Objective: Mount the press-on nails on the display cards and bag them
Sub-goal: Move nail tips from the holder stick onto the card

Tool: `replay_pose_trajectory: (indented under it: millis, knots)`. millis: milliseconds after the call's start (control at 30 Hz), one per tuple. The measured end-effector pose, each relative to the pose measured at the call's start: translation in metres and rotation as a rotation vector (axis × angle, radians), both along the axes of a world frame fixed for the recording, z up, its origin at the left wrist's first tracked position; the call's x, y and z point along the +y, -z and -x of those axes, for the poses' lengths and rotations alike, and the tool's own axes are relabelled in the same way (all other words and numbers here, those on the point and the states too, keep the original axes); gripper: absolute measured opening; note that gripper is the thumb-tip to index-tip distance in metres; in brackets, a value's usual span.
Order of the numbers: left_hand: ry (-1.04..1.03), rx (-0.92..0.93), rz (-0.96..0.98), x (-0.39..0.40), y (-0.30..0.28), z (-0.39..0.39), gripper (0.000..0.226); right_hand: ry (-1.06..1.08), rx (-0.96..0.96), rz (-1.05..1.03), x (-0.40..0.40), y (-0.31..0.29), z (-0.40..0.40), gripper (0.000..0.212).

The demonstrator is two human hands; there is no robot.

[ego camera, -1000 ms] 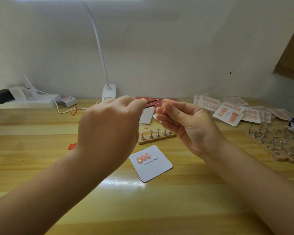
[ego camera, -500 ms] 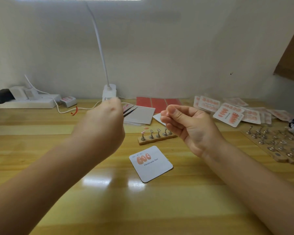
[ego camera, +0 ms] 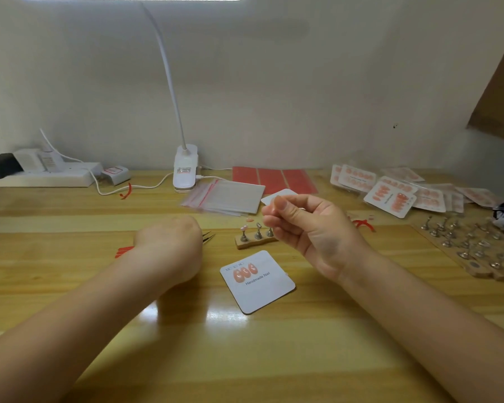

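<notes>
power strip (ego camera: 45, 178): lay at the far left of the wooden table (ego camera: 274, 359), against the wall, with plugs and a white cable in it
left hand (ego camera: 169, 245): was low over the table, left of centre, back towards the camera; its fingers were hidden behind it, and dark tweezers (ego camera: 208, 237) poked out on its right side, so it appeared to grip them, though the grip itself could not be seen
red strips (ego camera: 122, 251): lay on the table just left of the left wrist
lamp (ego camera: 185, 170): white clip base stood at the back, its thin neck rising to the lit head at the top edge
bags (ego camera: 227, 196): a loose stack of clear zip bags with red seals lay in front of the lamp base
red sheets (ego camera: 274, 177): lay flat behind the bags
nail stand (ego camera: 255, 238): small wooden bar with metal holders, between the two hands; one pale pink nail sat on its leftmost holder
display card (ego camera: 258, 282): white square card printed "Handmade Nail", flat on the table near centre, three orange-pink nails mounted along its top left
right hand (ego camera: 306, 231): raised above the table, fingers curled, thumb and fingertips pinched together; whatever they held was too small to make out
finished cards (ego camera: 390, 196): bagged cards of orange nails lay spread at the back right
large stand (ego camera: 472, 245): long wooden boards of metal holders at the far right
</notes>
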State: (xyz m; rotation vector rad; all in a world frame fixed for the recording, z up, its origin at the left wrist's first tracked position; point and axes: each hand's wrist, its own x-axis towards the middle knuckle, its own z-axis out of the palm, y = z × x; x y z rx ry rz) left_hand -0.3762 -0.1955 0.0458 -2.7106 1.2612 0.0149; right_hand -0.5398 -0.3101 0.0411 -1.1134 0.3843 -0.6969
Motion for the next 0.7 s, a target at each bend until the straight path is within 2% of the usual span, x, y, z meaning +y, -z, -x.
replay_pose_trajectory:
  millis: [167,267,333,367,400,467,533,600,700]
  knots:
    - [-0.023,0.069,0.021,0.001,0.002,-0.002,0.01,-0.056,0.0,-0.025,0.002,0.001,0.0,0.021]
    - [-0.024,0.002,0.008,-0.001,0.001,-0.003,0.007,-0.069,0.008,-0.029,0.002,0.0,0.0,0.025]
    - [0.055,-0.067,0.151,-0.004,0.001,-0.005,0.019,-0.063,0.006,-0.034,0.002,0.0,0.0,0.028]
    - [0.124,-0.035,0.32,-0.005,0.001,-0.003,0.023,-0.063,0.001,-0.035,0.002,0.0,0.001,0.029]
    - [0.209,0.064,0.514,-0.005,0.0,0.0,0.024,-0.069,-0.005,-0.032,0.002,0.0,0.001,0.029]
    - [0.364,0.408,0.837,-0.005,-0.006,0.012,0.019,-0.095,-0.011,-0.018,0.002,-0.001,0.001,0.032]
    - [0.469,0.698,0.953,-0.004,-0.01,0.023,0.017,-0.118,-0.005,-0.005,0.002,-0.002,0.001,0.035]
    - [0.528,0.792,0.964,-0.001,-0.011,0.03,0.017,-0.129,0.005,0.01,0.003,-0.001,0.001,0.036]
    - [0.539,0.786,0.999,0.0,-0.011,0.035,0.011,-0.123,0.026,0.054,0.004,-0.001,0.001,0.032]
